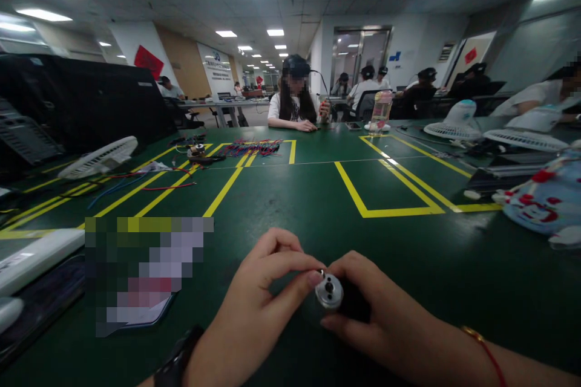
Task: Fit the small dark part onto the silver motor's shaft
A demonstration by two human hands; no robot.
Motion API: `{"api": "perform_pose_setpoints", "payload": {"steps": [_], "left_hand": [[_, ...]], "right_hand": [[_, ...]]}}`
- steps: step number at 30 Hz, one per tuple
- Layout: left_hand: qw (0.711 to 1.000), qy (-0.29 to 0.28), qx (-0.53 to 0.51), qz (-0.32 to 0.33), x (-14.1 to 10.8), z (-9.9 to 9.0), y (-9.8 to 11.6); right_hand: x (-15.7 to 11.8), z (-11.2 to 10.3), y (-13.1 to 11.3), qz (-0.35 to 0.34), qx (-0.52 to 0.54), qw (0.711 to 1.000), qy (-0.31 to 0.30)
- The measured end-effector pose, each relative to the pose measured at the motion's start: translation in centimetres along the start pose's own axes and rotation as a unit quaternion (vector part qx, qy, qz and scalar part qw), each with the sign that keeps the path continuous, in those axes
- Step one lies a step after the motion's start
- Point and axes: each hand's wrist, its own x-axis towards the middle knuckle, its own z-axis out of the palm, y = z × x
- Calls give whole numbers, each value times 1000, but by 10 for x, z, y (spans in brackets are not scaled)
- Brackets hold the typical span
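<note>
A small silver motor [334, 299] sits low in front of me, its round metal face with a dark centre and small holes turned toward me. My right hand [370, 296] is closed round its side, thumb below and index finger above. From the left, my left hand [275, 284] reaches to the upper rim of the motor with thumb and index finger pinched together. A tiny dark bit shows at those fingertips, too small to name. The motor's body is mostly hidden by the right hand and shadow.
The green table [281, 193] bears yellow tape outlines. Wires and small parts [254, 148] lie at its far left, near a white fan [100, 157]. A blurred-out phone-like object [154, 290] is at left. Across sits a person [295, 97]; a bottle [380, 112] and patterned bag [544, 193] stand right.
</note>
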Motion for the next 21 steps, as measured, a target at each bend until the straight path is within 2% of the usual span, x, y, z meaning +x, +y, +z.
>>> {"api": "perform_pose_setpoints", "payload": {"steps": [4, 13, 21], "left_hand": [[1000, -21, 23, 3, -1, -8, -13], [983, -166, 80, -2, 2, -15, -28], [971, -211, 115, 19, 4, -13, -31]], "right_hand": [[-1, -1, 1, -7, 6, 1000, 7], [-3, -2, 0, 6, 5, 1000, 13], [-3, -3, 0, 9, 8, 1000, 12]]}}
